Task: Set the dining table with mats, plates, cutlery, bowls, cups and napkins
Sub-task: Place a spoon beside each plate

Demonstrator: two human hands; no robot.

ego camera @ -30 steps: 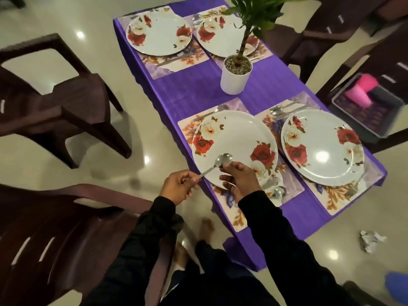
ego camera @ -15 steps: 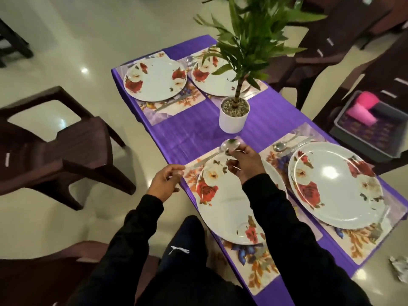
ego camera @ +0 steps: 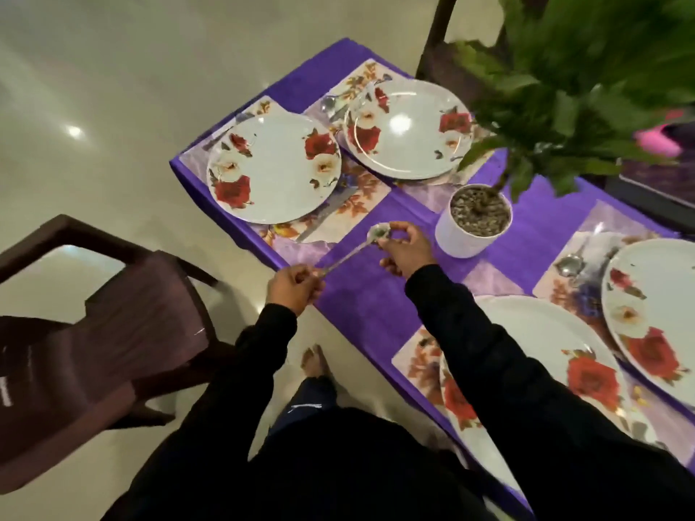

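— Over the purple tablecloth, between the place settings: what?

— A spoon, held off the cloth at both ends. Left hand curled round the handle end, fingers closed on it. Right hand pinching the rim of the bowl end between thumb and fingertips, other fingers loosely bent. Bowl of the spoon up and away, handle slanting down toward the table's edge.

— And the containers?

— Just right of that right hand, a white pot, upright on the cloth, filled to the brim with small grey-brown pebbles; a thin stem rising from the pebbles into a green plant, blurred, spreading over the far corner. At the far right edge, something pink, partly behind leaves; impossible to tell what holds it.

— Plates?

— Four, white with red and cream roses, each on a floral mat. Far left plate bare of food, cutlery beside it on its mat. Far right plate the same, with a spoon-like piece at its upper left. Near plate partly under the right sleeve. Rightmost plate cut by the frame, with a second spoon lying just left of it.

— Off the table?

— A dark brown plastic chair at left, on a pale glossy floor.
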